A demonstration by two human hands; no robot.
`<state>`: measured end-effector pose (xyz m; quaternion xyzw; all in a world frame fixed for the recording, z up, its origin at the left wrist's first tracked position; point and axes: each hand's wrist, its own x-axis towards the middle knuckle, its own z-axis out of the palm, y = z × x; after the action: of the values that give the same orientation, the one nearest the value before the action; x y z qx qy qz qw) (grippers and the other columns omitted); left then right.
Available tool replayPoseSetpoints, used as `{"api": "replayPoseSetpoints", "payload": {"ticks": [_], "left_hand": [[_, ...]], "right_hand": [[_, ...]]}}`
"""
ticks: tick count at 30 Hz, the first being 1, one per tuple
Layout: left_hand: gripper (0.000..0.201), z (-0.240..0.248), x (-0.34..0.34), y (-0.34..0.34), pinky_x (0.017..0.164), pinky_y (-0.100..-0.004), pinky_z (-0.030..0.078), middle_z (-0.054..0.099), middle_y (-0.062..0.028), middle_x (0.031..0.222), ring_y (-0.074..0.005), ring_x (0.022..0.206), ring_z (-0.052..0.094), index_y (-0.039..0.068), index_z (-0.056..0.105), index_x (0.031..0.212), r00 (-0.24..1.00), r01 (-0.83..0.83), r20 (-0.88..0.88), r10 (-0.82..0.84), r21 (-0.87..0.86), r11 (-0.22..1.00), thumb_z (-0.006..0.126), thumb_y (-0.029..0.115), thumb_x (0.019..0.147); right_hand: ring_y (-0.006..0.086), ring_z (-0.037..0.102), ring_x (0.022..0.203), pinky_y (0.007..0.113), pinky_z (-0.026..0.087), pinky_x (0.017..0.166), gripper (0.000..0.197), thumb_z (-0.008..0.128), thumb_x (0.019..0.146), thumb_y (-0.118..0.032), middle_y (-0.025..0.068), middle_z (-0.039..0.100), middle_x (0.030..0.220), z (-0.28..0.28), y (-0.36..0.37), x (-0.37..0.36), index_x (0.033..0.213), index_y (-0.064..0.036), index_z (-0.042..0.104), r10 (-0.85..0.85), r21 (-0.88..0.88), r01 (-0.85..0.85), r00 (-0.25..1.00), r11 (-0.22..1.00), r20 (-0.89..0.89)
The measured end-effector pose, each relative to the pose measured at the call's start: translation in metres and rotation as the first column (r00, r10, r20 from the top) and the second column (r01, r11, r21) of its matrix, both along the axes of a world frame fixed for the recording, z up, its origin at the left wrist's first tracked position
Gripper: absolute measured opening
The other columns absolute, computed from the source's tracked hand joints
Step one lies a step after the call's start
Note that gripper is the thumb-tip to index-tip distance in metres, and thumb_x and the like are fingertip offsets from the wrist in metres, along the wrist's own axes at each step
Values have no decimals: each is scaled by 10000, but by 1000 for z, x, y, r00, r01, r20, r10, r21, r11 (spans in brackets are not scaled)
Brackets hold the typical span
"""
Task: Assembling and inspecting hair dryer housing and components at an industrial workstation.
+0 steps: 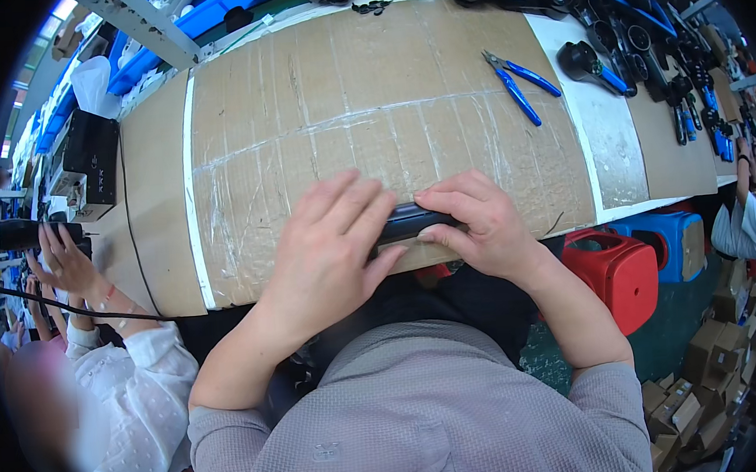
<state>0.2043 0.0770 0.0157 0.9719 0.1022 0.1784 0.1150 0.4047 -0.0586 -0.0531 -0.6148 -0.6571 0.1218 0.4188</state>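
Observation:
A glossy black, elongated, rounded part (406, 221) lies level between my hands, just above or on the cardboard near the bench's front edge. My right hand (481, 227) pinches its right end, with the thumb on the near side and the index finger along the far side. Over the left end curves my left hand (331, 250), its thumb on the near side and its slightly blurred fingers on the far side. That hand hides the part's left end, so I cannot tell the exact kind of thing.
Blue-handled nippers (521, 84) lie open at the far right of the cardboard-covered bench (298, 92). Black-and-blue tool-like parts (592, 67) crowd the right side. At left are a black box (92, 164) and a co-worker's hand (69, 262) on a black device. Red stool (613, 281) below right.

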Motion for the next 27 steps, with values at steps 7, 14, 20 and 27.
{"api": "replayPoseSetpoints", "payload": {"ticks": [7, 14, 20, 27], "left_hand": [[443, -6, 10, -2, 998, -401, 530, 726, -115, 1197, -319, 1095, 684, 17, 700, 1228, 996, -7, -90, 4, -42, 999, 819, 135, 817], [402, -11, 12, 0, 978, -381, 514, 731, -109, 1114, -290, 1086, 677, 19, 705, 1211, 999, 1, -47, -5, -81, 997, 792, 123, 832], [390, -10, 11, 0, 965, -368, 520, 747, -100, 1096, -277, 1066, 688, 17, 720, 1196, 1000, 6, -28, -8, -58, 998, 793, 120, 827], [404, -17, 10, -5, 956, -367, 534, 769, -96, 1100, -280, 1058, 704, 19, 744, 1184, 996, -52, 69, 57, -70, 996, 830, 111, 800]], "right_hand": [[233, 642, 979, 353, 541, 874, 361, 812, 852, -162, 68, 711, 1102, 2, -2, -4, 1190, -59, 741, -29, 29, 27, 997, 999, 68], [224, 642, 960, 338, 535, 848, 332, 811, 856, -180, 62, 705, 1106, 7, 1, -2, 1155, -60, 733, -48, 22, 45, 985, 999, 163], [227, 647, 962, 340, 523, 890, 334, 820, 854, -149, 77, 718, 1110, 1, -1, 0, 1158, -50, 724, -50, -38, 51, 998, 998, 37], [214, 637, 954, 348, 521, 888, 225, 755, 934, -144, 96, 708, 1085, 9, 2, -8, 1138, -55, 718, -153, -55, 143, 907, 988, -393]]}}
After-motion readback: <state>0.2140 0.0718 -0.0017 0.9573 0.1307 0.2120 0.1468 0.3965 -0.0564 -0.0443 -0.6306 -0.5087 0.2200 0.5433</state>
